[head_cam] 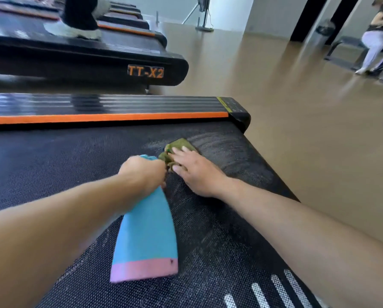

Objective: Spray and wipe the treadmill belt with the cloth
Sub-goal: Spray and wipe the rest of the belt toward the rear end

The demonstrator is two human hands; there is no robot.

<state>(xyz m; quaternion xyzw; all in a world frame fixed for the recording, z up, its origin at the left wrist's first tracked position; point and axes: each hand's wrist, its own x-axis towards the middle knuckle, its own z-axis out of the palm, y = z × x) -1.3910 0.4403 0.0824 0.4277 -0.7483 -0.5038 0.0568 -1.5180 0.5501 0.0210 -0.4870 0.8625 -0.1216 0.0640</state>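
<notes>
Left hand (142, 172) grips spray bottle (147, 236); right hand (195, 172) presses cloth (179, 146) flat on belt (52, 165).

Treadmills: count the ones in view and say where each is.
3 clearly: the near treadmill under both hands, a second treadmill marked TT-X2 beyond it with someone's shoes on its belt, and a third treadmill behind that. Farther decks look blurred, so more may be hidden.

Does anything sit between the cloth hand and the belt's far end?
Nothing visible. The right hand presses the crumpled green cloth flat on the black textured treadmill belt, and the streaked stretch beyond it lies bare. The blue-and-pink spray bottle, gripped by the left hand, stays alongside.
</notes>
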